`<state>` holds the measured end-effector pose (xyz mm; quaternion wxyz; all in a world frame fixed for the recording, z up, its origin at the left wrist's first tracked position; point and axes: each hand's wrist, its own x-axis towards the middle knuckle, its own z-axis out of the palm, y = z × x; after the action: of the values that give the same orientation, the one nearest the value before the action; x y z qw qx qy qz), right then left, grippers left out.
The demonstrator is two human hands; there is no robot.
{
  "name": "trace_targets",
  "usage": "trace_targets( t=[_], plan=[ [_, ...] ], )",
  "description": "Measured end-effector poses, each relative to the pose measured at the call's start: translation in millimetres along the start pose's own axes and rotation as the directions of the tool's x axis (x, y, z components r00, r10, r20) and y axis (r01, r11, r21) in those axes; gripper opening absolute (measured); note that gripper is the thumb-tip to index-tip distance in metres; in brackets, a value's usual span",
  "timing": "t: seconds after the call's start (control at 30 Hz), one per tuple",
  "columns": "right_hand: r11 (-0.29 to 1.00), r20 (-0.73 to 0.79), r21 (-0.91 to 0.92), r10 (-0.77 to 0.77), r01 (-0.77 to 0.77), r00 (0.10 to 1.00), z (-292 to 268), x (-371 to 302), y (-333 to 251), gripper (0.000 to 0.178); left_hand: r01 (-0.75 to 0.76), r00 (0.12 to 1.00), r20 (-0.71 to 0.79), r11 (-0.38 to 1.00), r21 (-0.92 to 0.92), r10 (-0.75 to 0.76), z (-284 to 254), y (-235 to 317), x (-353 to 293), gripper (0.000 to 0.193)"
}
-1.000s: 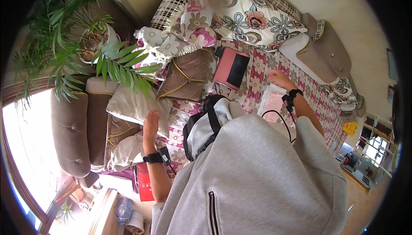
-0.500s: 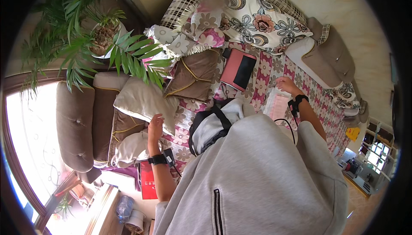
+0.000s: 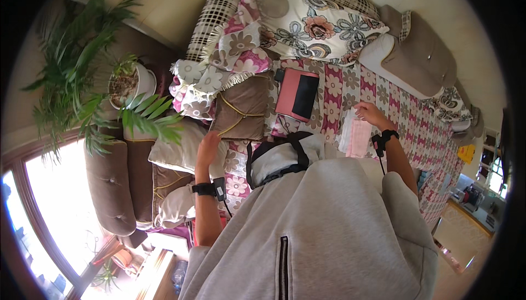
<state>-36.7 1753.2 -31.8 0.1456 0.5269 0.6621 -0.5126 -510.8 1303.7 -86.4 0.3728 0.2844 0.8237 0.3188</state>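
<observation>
Left hand (image 3: pixel 209 142) rests open on a cream cushion (image 3: pixel 181 155) at the sofa's left end; right hand (image 3: pixel 371 113) pinches a folded pale pink cloth (image 3: pixel 359 138) lying on the flowered sofa cover (image 3: pixel 408 116), bare cover beyond

The grey hoodie (image 3: pixel 307 234) fills the six o'clock half and hides the person's lap and the near part of the flowered cover (image 3: pixel 405 119). The left hand (image 3: pixel 209 145), at nine o'clock from the hoodie's collar, shows only its back, so its fingers and grip cannot be told. At three o'clock, the small things on the counter (image 3: pixel 479 201) are too small to name.
</observation>
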Motion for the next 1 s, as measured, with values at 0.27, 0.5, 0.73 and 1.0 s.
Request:
trace_targets(
  t=[0.27, 0.5, 0.73, 1.0],
  plan=[
    [0.952, -0.072, 0.305, 0.024, -0.001, 0.997, -23.4, 33.3, 154.4, 0.027, -0.154, 0.987, 0.073, 0.979, 0.137, 0.145, 51.9, 96.6, 60.0, 0.029],
    [0.982, -0.232, -0.026, -0.189, 0.188, 0.954, -26.0, 99.5, 177.8, 0.025, -0.101, 0.993, -0.012, 0.895, 0.434, 0.118, 53.1, 152.0, 148.3, 0.078],
    [0.948, -0.222, -0.19, -0.296, 0.256, 0.929, -64.4, 166.5, -6.5, 0.036, 0.026, 0.993, -0.108, 0.799, 0.601, 0.049, 39.8, 159.6, 295.3, 0.114],
    [0.718, -0.259, -0.563, -0.624, 0.409, 0.737, -89.4, 287.2, -148.6, 0.061, 0.37, 0.924, -0.329, 0.672, 0.641, -0.195, 66.1, 145.2, 412.1, 0.115]
  ],
)
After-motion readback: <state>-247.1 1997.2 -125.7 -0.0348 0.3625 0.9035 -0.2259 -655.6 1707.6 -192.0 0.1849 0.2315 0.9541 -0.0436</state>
